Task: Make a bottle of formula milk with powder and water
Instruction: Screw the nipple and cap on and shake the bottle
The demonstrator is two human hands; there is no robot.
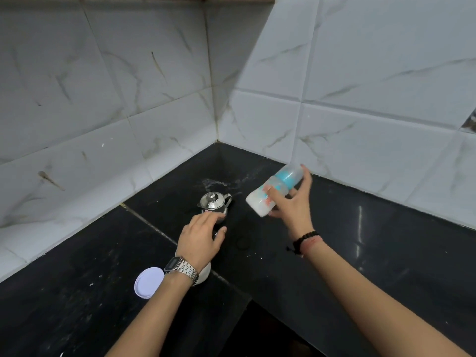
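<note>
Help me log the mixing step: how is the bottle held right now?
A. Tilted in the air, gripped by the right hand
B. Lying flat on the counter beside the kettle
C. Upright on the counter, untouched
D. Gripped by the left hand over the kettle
A: the right hand grips the bottle tilted above the counter, white liquid in its lower end.

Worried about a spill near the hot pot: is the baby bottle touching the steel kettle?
Apart. The head view shows the baby bottle tilted in the right hand above the counter, with bare dark countertop plainly visible between it and the steel kettle.
</note>
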